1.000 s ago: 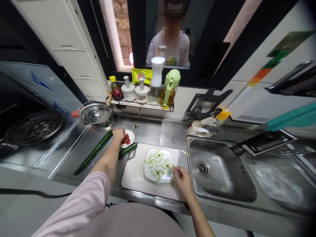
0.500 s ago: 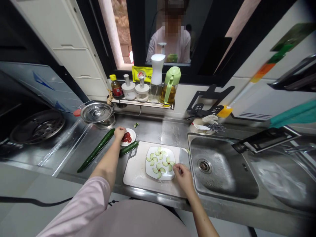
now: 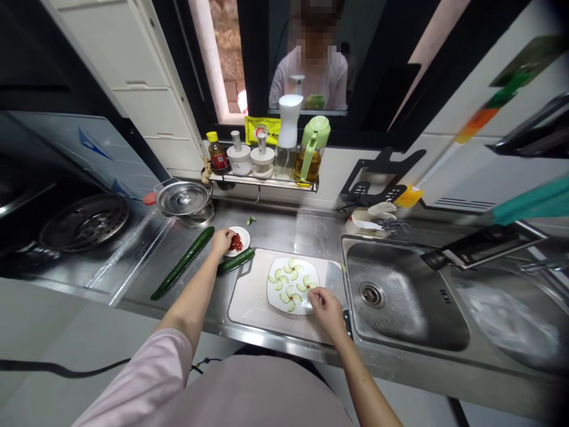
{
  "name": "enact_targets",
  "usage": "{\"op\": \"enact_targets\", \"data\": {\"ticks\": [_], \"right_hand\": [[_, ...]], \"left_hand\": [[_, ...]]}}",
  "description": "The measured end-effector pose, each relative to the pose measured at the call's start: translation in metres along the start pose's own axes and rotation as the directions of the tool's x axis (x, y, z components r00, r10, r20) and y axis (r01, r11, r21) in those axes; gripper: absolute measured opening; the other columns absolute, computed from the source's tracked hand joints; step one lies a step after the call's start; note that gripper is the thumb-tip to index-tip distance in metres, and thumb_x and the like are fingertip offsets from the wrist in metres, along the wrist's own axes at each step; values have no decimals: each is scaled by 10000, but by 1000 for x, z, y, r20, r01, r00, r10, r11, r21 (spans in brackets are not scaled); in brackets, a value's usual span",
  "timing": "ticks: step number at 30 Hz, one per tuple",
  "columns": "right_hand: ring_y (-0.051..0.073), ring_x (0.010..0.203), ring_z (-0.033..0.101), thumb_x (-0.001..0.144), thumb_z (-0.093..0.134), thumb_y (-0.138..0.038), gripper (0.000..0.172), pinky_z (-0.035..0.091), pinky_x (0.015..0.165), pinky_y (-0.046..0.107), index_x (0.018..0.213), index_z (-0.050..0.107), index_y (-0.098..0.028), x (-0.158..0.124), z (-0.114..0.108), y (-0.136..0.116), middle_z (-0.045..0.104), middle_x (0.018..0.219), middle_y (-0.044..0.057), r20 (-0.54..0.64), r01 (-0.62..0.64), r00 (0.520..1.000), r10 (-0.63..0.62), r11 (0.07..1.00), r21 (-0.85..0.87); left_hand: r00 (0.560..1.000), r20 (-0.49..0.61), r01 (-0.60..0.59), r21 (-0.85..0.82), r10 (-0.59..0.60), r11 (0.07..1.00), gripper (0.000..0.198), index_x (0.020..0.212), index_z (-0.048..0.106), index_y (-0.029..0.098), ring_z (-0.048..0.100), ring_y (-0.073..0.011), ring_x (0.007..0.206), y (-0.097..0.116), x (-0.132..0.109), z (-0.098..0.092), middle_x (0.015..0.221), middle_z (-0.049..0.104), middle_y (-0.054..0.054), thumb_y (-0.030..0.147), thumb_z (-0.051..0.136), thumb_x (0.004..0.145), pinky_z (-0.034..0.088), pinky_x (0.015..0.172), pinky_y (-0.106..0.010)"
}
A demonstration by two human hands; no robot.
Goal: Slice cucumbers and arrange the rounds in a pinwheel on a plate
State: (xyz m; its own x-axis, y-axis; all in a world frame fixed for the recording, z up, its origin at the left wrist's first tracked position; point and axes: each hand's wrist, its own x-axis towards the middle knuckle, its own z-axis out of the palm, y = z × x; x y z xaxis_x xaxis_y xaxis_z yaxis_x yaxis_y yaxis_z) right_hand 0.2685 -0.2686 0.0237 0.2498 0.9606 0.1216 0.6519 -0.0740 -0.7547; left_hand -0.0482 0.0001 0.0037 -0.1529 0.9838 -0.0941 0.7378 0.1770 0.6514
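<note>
My left hand is at the left rim of a small white dish of chopped red pieces. Its fingers are drawn together over the pieces; what they pinch is too small to make out. Over the right edge of a square white plate, my right hand has its fingertips pinched close to a pinwheel of cucumber slices. Several such pinwheels, some with red centres, lie on the plate. Beneath it is a pale cutting board. A knife lies along the board's right side, partly behind my right hand.
A whole cucumber and a cut cucumber lie to the left. Behind them stands a lidded steel pot. A sink with a black faucet is at the right. Bottles and jars fill a wall shelf.
My right hand has shifted slightly left, farther over the plate's edge. The left fingers have come farther over the red pieces. The camera view has also moved a little.
</note>
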Motion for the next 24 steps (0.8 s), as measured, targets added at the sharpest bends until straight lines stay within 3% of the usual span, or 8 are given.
{"op": "enact_targets", "data": {"ticks": [6, 14, 18, 24], "right_hand": [[181, 664, 544, 840, 469, -431, 304, 401, 641, 282, 739, 635, -198, -5, 1, -4, 619, 683, 40, 1, -5, 1000, 5, 1000, -6], [182, 664, 547, 839, 458, -428, 316, 402, 640, 281, 726, 637, -193, -9, 1, -8, 623, 684, 49, 0, -6, 1000, 6, 1000, -3], [181, 670, 550, 840, 457, -428, 315, 398, 639, 280, 725, 634, -193, -10, 0, -10, 630, 694, 51, -2, -3, 1000, 3, 1000, -1], [178, 682, 549, 839, 461, -420, 310, 395, 652, 278, 727, 629, -185, -13, 0, -10, 614, 686, 44, 8, -10, 1000, 10, 1000, 3]], "left_hand": [[999, 35, 16, 37, -17, 999, 158, 823, 731, 181, 657, -210, 840, -4, -10, -5, 835, 736, -72, 304, 638, 789, 441, 749, -260], [996, 29, 88, -92, -85, 992, 193, 927, 719, 165, 646, -148, 731, -12, -15, -4, 831, 736, -42, 194, 626, 760, 456, 693, -221], [993, 39, 113, -189, -108, 976, 165, 871, 710, 142, 650, -155, 712, -17, -17, -1, 818, 733, -62, 214, 602, 770, 473, 678, -232], [987, 76, 157, -359, -138, 920, 131, 781, 675, 133, 656, -151, 664, -21, -23, 5, 750, 711, -53, 169, 659, 656, 496, 624, -221]]}}
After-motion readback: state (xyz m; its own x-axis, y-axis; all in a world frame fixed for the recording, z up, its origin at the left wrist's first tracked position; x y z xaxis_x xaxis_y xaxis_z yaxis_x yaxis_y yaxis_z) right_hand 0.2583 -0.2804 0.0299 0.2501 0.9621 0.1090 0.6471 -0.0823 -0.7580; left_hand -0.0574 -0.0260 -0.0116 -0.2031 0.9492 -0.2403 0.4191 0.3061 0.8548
